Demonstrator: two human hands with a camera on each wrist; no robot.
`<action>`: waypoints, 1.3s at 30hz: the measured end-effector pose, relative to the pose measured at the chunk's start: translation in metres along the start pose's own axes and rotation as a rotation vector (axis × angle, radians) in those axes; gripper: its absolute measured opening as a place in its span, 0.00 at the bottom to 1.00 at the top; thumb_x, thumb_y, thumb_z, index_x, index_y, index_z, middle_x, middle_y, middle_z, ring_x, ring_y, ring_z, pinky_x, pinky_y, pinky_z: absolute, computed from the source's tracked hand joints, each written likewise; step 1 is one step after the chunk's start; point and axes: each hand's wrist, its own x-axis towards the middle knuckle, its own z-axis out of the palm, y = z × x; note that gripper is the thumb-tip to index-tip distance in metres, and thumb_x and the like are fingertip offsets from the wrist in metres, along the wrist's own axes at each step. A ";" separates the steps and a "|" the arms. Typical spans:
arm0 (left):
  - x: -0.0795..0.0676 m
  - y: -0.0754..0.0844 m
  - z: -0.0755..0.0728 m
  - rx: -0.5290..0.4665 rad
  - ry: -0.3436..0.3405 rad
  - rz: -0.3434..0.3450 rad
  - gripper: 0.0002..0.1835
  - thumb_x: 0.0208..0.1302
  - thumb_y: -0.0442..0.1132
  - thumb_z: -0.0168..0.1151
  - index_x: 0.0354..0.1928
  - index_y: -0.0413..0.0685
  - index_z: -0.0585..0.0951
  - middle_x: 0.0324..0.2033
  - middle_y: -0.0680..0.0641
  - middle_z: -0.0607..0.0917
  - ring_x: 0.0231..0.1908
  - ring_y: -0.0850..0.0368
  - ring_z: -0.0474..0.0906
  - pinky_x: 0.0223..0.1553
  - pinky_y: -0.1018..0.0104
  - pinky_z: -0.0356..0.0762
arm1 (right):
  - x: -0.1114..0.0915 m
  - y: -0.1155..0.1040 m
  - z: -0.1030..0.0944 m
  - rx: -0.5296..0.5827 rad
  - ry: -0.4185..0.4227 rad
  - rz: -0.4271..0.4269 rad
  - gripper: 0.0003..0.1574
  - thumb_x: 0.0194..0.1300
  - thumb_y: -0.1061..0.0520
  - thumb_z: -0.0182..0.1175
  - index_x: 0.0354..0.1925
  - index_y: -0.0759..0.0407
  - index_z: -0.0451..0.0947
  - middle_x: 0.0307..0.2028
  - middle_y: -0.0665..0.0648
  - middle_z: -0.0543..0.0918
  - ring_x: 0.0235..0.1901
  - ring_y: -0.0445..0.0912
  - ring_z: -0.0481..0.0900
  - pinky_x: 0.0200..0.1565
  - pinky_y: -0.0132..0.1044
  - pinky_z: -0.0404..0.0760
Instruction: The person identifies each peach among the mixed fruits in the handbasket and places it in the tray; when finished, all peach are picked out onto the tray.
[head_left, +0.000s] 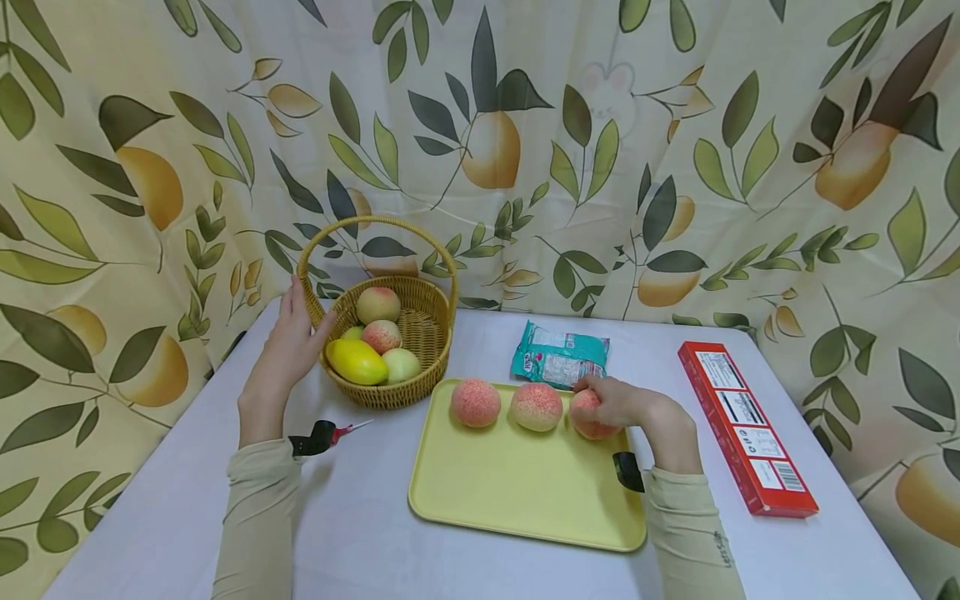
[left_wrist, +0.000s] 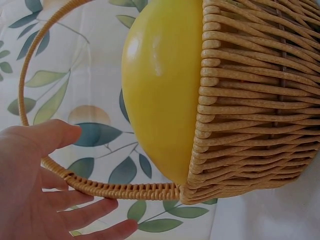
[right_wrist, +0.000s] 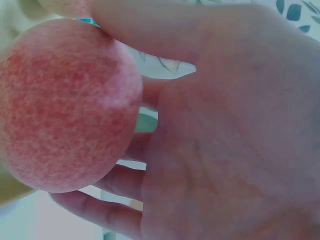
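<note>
My right hand [head_left: 621, 403] grips a red-speckled peach [right_wrist: 70, 105] at the right end of a row on the yellow tray [head_left: 525, 492]. Beside it on the tray sit a paler peach [head_left: 536, 407] and another pink peach [head_left: 476, 403]. At the left, my left hand [head_left: 295, 337] lies against the handle of the wicker basket [left_wrist: 260, 100], its fingers fairly straight along the outer side. A yellow mango-shaped fruit [head_left: 357, 362], two peaches and green round fruit fill the basket's near left part.
Behind the tray lies a teal snack packet [head_left: 562, 354], close to its back rim. A long red box [head_left: 746, 429] rests to the right of the tray. A patterned curtain [head_left: 495, 208] hangs right behind the white table [head_left: 360, 517].
</note>
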 end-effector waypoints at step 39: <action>0.001 -0.003 0.003 -0.065 0.015 -0.005 0.51 0.78 0.65 0.40 0.80 0.49 0.22 0.82 0.36 0.32 0.79 0.26 0.45 0.75 0.28 0.50 | 0.146 -0.230 0.013 -0.561 0.198 -0.558 0.41 0.77 0.51 0.58 0.80 0.43 0.54 0.82 0.59 0.53 0.80 0.58 0.55 0.79 0.56 0.59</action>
